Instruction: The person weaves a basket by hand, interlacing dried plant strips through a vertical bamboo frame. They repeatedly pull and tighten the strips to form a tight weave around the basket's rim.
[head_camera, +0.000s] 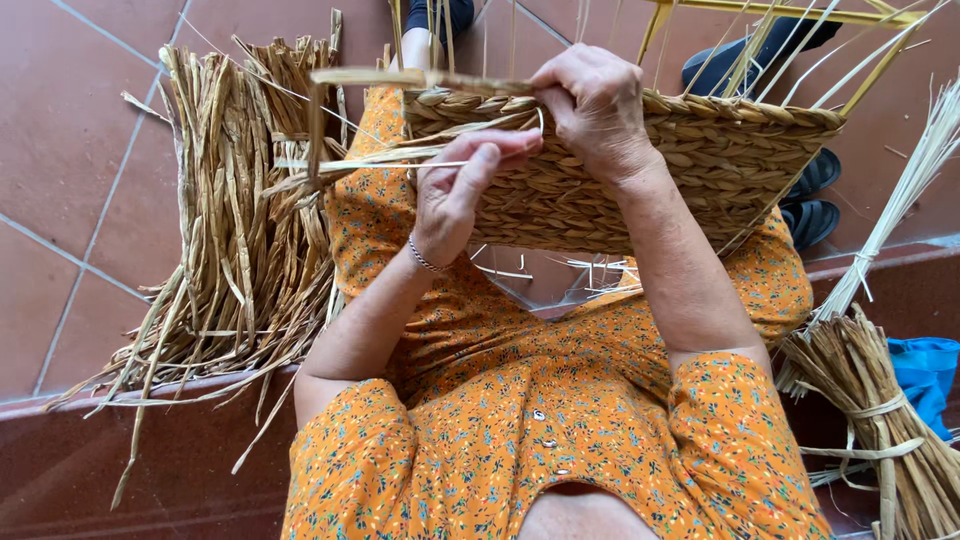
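Basket: the half-woven basket (640, 165) rests on your lap, its long axis running left to right, bare stakes rising from the rim.
Right hand: your right hand (595, 105) clamps the top rim, nearer the weave.
Left hand: your left hand (455, 190) pinches a flat strand (380, 155) trailing away leftward.
Floor: a loose straw heap (240, 230) lies left; a tied bundle (870, 400) right.
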